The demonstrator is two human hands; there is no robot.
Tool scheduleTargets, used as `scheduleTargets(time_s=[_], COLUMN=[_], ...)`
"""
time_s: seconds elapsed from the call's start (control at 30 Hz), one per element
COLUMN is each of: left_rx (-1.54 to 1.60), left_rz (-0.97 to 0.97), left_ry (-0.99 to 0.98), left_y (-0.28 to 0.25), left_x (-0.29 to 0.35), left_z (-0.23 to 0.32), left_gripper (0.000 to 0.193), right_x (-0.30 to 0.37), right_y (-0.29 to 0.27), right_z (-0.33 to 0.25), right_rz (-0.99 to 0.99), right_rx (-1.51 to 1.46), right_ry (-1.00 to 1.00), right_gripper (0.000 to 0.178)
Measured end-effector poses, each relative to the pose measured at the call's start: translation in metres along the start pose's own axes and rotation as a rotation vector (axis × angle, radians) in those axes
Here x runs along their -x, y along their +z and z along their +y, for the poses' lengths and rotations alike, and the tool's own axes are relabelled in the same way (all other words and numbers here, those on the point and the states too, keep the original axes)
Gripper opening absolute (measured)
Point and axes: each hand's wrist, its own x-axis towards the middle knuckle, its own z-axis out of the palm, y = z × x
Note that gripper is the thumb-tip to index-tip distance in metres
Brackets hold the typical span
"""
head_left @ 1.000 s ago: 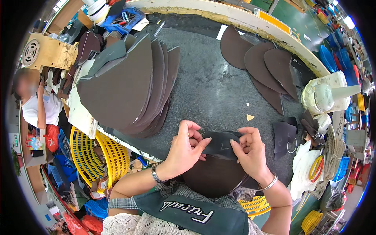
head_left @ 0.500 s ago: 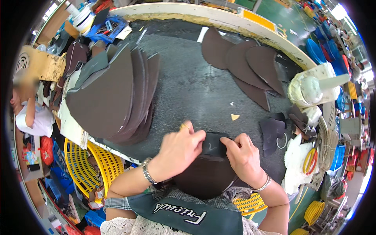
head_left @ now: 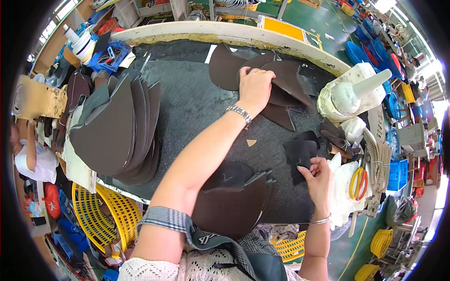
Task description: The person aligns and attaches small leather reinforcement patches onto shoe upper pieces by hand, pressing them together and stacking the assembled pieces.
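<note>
My left hand [head_left: 256,91], with a metal watch on its wrist, stretches across the bench to a fanned group of dark brown curved panels. Its fingers close on the edge of one brown panel [head_left: 289,77], which looks slightly raised and smeared by motion. At the right, my right hand [head_left: 319,178] pinches the edge of a small black piece [head_left: 300,153] lying among similar black pieces. Close to my body rests a stack of brown panels [head_left: 229,208], topped at its far edge by a black piece [head_left: 228,174]. My left forearm crosses above the bench beside it.
A tall stack of brown panels [head_left: 105,133] stands on the left. Scissors with orange and yellow handles [head_left: 359,183] lie on white cloth at the right, below a crusted white pot [head_left: 346,96]. Yellow baskets [head_left: 123,210] stand below the bench. A person [head_left: 35,159] is at far left.
My left hand has left the near black piece and reached far to the brown panels. My right hand has moved right to the small black pieces. The view has shifted right.
</note>
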Motion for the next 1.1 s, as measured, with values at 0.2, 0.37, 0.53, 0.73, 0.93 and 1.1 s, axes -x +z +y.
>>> scheduleTargets(time_s=[0.2, 0.37, 0.53, 0.73, 0.93, 1.1], left_rx=[0.251, 0.228, 0.693, 1.063, 1.003, 0.962], left_rz=[0.249, -0.493, -0.769, -0.428, -0.171, -0.101], left_ry=[0.45, 0.503, 0.042, -0.729, -0.863, -0.945], left_y=[-0.146, -0.223, -0.217, -0.216, -0.19, -0.18], left_x=[0.075, 0.212, 0.246, 0.251, 0.248, 0.247], left_z=[0.052, 0.07, 0.05, 0.039, 0.016, 0.009], left_gripper=[0.031, 0.05, 0.064, 0.041, 0.024, 0.054], right_x=[0.007, 0.021, 0.043, 0.054, 0.042, 0.045], right_y=[-0.01, -0.001, 0.007, 0.038, 0.088, 0.1], right_z=[0.009, -0.019, -0.055, -0.101, -0.108, -0.109], right_rz=[0.273, 0.099, -0.225, -0.781, -0.7, -0.587], right_rx=[0.08, -0.465, -0.493, -0.291, -0.266, -0.237], right_ry=[-0.383, -0.192, -0.266, -0.699, -0.432, -0.383], right_gripper=[0.015, 0.01, 0.01, 0.009, 0.035, 0.036])
